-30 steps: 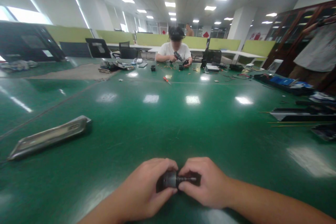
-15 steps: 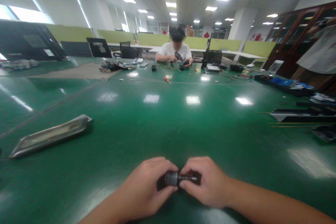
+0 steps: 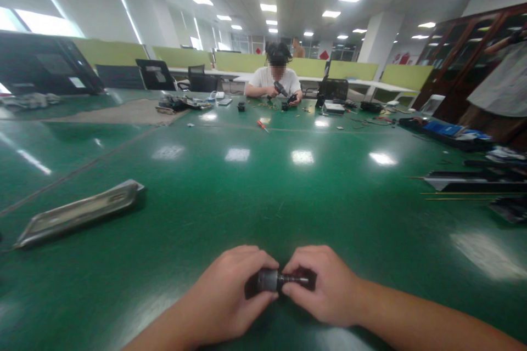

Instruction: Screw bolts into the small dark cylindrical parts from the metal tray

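Green counter (image 3: pixel 247 186) stretches wide, with a metal tray (image 3: pixel 78 213) lying at far left. At the near edge, the left hand (image 3: pixel 230 293) closes its fingers around a dark cylinder (image 3: pixel 268 280). The right hand (image 3: pixel 327 285) pinches the thin shaft at the cylinder's other end, fingers tight.
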`<state>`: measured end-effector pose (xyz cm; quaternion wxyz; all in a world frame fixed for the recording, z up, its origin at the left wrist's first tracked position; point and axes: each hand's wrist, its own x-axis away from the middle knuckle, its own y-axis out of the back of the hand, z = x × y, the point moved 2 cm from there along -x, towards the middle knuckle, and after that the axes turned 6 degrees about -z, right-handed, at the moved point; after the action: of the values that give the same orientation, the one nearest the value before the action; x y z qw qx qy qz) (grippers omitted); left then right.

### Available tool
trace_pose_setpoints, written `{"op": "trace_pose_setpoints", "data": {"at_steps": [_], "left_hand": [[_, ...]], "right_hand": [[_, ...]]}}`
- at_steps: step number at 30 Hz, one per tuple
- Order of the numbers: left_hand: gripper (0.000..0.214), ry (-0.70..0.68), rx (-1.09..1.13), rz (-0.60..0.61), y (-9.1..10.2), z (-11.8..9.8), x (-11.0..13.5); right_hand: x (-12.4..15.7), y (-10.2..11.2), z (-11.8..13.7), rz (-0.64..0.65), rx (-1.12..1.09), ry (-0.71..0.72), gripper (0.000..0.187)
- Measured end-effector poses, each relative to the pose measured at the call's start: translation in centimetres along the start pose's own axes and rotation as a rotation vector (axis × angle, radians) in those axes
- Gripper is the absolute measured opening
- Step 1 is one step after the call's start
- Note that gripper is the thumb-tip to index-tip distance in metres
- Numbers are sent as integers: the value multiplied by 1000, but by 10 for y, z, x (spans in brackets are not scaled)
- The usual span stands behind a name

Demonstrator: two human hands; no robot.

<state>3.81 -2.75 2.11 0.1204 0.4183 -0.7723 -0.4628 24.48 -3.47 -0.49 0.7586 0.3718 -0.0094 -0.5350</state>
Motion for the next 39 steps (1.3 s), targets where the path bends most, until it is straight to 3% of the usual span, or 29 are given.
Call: {"op": "trace_pose_setpoints", "data": {"at_steps": [39], "left_hand": [[20,3,-19,-24,5,3,1]], "right_hand": [[1,3,-2,-64,10,-32,10]]}}
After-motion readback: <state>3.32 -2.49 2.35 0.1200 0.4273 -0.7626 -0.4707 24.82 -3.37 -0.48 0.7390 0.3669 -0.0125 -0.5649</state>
